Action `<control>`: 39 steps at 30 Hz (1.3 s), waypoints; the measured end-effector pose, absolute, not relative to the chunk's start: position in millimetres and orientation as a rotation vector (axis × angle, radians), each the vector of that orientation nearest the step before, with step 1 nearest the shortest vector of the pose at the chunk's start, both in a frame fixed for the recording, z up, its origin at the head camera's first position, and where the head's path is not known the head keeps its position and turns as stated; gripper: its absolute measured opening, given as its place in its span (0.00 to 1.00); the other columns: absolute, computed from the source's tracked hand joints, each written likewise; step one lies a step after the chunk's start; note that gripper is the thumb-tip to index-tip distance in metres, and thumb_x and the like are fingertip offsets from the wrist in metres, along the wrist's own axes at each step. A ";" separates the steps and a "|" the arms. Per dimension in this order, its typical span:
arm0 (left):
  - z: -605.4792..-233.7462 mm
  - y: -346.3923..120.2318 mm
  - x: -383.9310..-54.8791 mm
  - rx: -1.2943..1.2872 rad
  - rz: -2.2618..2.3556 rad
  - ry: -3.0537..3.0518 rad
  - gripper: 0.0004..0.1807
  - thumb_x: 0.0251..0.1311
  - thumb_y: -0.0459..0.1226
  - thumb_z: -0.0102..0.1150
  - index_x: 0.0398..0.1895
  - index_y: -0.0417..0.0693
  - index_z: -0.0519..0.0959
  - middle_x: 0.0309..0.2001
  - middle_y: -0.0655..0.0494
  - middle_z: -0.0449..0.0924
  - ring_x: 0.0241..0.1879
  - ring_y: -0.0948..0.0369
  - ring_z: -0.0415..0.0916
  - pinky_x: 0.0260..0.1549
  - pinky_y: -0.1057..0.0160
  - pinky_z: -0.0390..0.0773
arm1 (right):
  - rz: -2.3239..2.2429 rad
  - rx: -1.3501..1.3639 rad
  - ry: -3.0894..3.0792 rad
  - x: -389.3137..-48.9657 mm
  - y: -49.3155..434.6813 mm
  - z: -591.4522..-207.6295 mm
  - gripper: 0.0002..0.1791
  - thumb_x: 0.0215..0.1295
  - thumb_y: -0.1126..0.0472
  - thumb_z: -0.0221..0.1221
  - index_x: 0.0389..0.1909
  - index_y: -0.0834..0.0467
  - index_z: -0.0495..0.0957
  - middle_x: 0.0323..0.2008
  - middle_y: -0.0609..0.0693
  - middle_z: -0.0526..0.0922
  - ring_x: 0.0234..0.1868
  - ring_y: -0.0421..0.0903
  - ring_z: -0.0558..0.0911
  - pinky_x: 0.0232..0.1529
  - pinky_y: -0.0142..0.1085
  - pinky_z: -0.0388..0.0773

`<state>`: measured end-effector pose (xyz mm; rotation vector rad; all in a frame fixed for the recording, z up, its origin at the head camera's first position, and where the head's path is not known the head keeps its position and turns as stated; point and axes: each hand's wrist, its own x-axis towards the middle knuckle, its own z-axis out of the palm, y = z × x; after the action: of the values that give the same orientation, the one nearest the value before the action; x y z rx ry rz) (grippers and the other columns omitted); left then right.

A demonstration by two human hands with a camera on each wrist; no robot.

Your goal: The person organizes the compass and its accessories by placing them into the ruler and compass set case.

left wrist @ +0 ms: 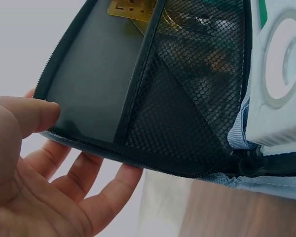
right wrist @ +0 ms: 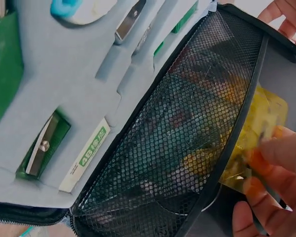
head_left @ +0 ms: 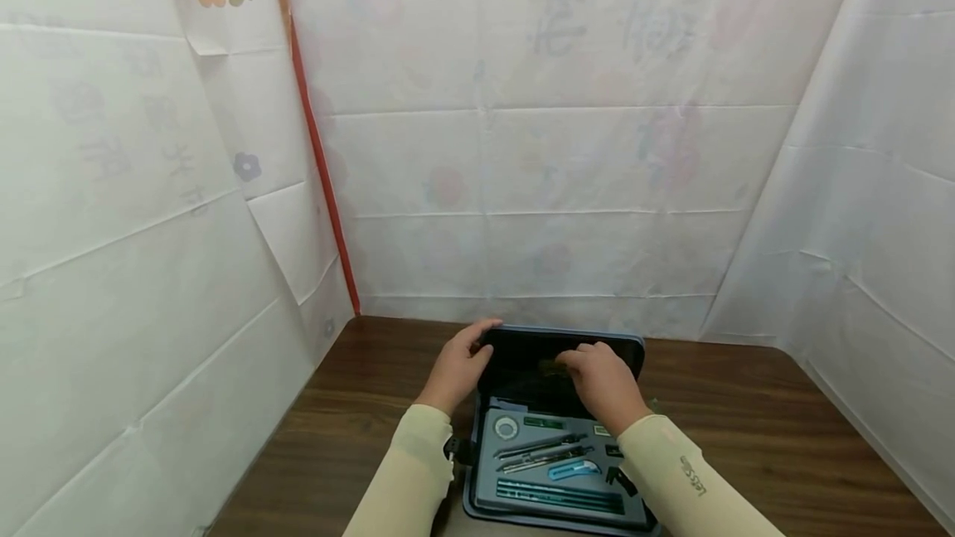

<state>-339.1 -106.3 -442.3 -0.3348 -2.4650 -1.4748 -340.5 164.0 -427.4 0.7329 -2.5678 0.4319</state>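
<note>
A dark zip case stands open on the table, its lid (head_left: 522, 371) raised. My left hand (head_left: 458, 367) grips the lid's left edge, thumb on the inside and fingers behind it. Inside the lid is a black mesh pocket (left wrist: 187, 94). With my right hand (head_left: 606, 384) I pinch a yellow see-through plastic template (right wrist: 249, 133) at the pocket's opening. Part of this template lies behind the mesh. In the left wrist view its end (left wrist: 130, 9) shows small cut-out holes.
The grey tray (head_left: 488, 471) in the case holds a white ring (head_left: 506, 428), metal drawing tools, a light blue cutter (head_left: 573, 471) and several green pencils (head_left: 559, 495). A sharpener (right wrist: 42, 145) and a white eraser (right wrist: 84, 155) sit near the hinge. White sheets surround the wooden table (head_left: 746, 421).
</note>
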 end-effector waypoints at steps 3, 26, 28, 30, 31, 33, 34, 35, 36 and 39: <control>-443.8 -106.9 -339.5 -0.320 -1.485 -2.470 0.27 0.80 0.39 0.56 0.71 0.84 0.73 0.79 0.62 0.68 0.74 0.48 0.71 0.67 0.37 0.75 | 0.436 0.733 -2.585 -339.3 163.8 -427.3 0.11 0.67 0.67 0.71 0.43 0.48 0.90 0.36 0.44 0.87 0.38 0.44 0.82 0.40 0.41 0.84; -444.6 -105.5 -340.2 -0.300 -1.537 -2.445 0.25 0.80 0.40 0.56 0.70 0.84 0.74 0.79 0.62 0.67 0.73 0.47 0.71 0.66 0.36 0.74 | 0.483 0.764 -2.658 -340.8 163.0 -430.4 0.10 0.69 0.69 0.68 0.44 0.52 0.91 0.36 0.45 0.82 0.38 0.43 0.82 0.41 0.38 0.85; -443.7 -104.8 -339.8 -0.300 -1.547 -2.441 0.25 0.80 0.40 0.56 0.70 0.83 0.74 0.79 0.62 0.67 0.73 0.47 0.71 0.66 0.36 0.74 | 0.491 0.749 -2.664 -340.7 163.8 -431.2 0.10 0.70 0.69 0.67 0.44 0.52 0.91 0.36 0.45 0.83 0.38 0.44 0.82 0.42 0.39 0.85; -442.8 -104.7 -339.6 -0.296 -1.550 -2.440 0.25 0.80 0.40 0.56 0.71 0.81 0.74 0.80 0.62 0.67 0.74 0.47 0.71 0.67 0.36 0.74 | 0.506 0.747 -2.666 -340.9 164.4 -431.0 0.10 0.70 0.70 0.67 0.45 0.53 0.90 0.38 0.46 0.83 0.40 0.45 0.83 0.44 0.40 0.85; -442.2 -104.6 -339.3 -0.291 -1.550 -2.439 0.25 0.80 0.40 0.56 0.71 0.80 0.74 0.80 0.61 0.67 0.74 0.47 0.70 0.67 0.36 0.74 | 0.509 0.752 -2.667 -341.2 164.5 -430.8 0.10 0.71 0.70 0.66 0.45 0.53 0.90 0.38 0.47 0.84 0.40 0.45 0.83 0.45 0.41 0.85; -441.4 -104.5 -338.7 -0.281 -1.551 -2.442 0.24 0.80 0.40 0.56 0.72 0.77 0.74 0.80 0.61 0.66 0.74 0.46 0.70 0.67 0.35 0.74 | 0.516 0.763 -2.676 -341.7 164.5 -430.4 0.10 0.71 0.70 0.66 0.46 0.53 0.89 0.39 0.48 0.84 0.42 0.46 0.84 0.46 0.41 0.86; -441.1 -104.2 -338.4 -0.278 -1.549 -2.445 0.24 0.80 0.39 0.56 0.73 0.75 0.74 0.80 0.61 0.66 0.74 0.46 0.70 0.67 0.35 0.73 | 0.508 0.769 -2.686 -341.7 164.7 -430.5 0.11 0.71 0.70 0.65 0.47 0.54 0.89 0.40 0.48 0.84 0.42 0.46 0.83 0.46 0.41 0.85; -441.1 -104.0 -338.2 -0.277 -1.546 -2.448 0.24 0.80 0.39 0.56 0.74 0.72 0.74 0.80 0.60 0.66 0.74 0.46 0.70 0.67 0.35 0.74 | 0.498 0.777 -2.687 -341.4 165.0 -431.1 0.11 0.71 0.71 0.66 0.48 0.54 0.89 0.40 0.49 0.83 0.42 0.46 0.83 0.45 0.41 0.85; -441.3 -103.9 -338.1 -0.276 -1.547 -2.451 0.24 0.80 0.39 0.56 0.74 0.73 0.74 0.80 0.60 0.66 0.74 0.46 0.70 0.67 0.35 0.74 | 0.487 0.783 -2.693 -341.0 165.3 -431.9 0.11 0.71 0.70 0.66 0.48 0.54 0.89 0.40 0.48 0.82 0.41 0.45 0.81 0.44 0.40 0.84; -442.0 -104.0 -338.1 -0.272 -1.547 -2.453 0.25 0.80 0.39 0.56 0.72 0.77 0.74 0.80 0.60 0.67 0.73 0.46 0.71 0.66 0.36 0.74 | 0.441 0.801 -2.696 -338.6 166.4 -434.5 0.12 0.70 0.70 0.66 0.50 0.55 0.89 0.40 0.47 0.79 0.38 0.42 0.74 0.40 0.38 0.79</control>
<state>-338.1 -104.0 -442.0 -0.2718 -2.4532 -1.5474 -338.6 166.4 -434.5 0.8014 -2.6963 0.4409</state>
